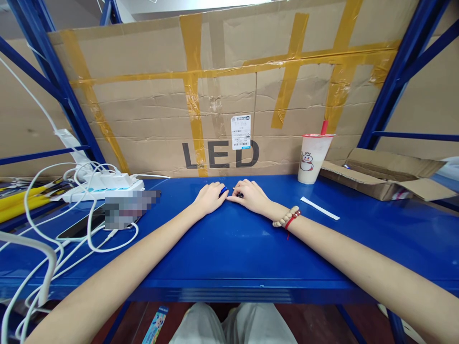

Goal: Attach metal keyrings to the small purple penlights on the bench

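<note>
My left hand [210, 198] rests on the blue shelf top [229, 248] with its fingers curled round a small blue piece [223, 191] that looks like a pen cap. Close beside it, my right hand [251, 196] is closed on a small dark piece [240, 195], mostly covered by the fingers, so its kind cannot be made out. The two hands nearly meet at the fingertips. On my right wrist are a beaded bracelet [286, 218] and a red cord.
Back right stands a drink cup [315, 160] with a red straw, beside an open cardboard box [380, 174]. A white strip [320, 208] lies nearer. On the left are a power strip [107, 184], white cables and a phone [84, 224]. A large cardboard sheet [154, 110] closes the back.
</note>
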The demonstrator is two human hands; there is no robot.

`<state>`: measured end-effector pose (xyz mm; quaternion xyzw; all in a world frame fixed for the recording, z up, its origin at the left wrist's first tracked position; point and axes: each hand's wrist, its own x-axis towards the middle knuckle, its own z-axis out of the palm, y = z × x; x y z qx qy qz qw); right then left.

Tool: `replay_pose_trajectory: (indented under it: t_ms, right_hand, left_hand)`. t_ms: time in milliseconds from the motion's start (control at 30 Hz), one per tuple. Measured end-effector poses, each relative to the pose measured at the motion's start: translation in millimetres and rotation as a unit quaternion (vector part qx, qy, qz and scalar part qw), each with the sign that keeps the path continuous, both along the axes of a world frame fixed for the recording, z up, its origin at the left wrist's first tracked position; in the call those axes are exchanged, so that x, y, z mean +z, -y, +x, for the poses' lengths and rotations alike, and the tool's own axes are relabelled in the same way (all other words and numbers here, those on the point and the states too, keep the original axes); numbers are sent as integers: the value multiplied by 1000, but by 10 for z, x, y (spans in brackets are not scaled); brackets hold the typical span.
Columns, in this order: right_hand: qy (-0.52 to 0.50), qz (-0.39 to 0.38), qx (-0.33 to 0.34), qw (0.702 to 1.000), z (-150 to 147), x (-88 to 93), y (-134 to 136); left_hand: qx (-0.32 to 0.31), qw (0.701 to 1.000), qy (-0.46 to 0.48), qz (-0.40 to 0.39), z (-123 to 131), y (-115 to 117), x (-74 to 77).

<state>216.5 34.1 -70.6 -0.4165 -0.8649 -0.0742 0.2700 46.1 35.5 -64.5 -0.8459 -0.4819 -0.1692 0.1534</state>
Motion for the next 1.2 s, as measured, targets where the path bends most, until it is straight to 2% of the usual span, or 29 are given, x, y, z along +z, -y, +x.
replay_pose_trajectory:
  t_ms: [1200]
  right_hand:
    - [18, 15, -12, 1000, 0, -13, -14]
  left_hand:
    - [-1, 1000, -1, -8, -5, -2, 2]
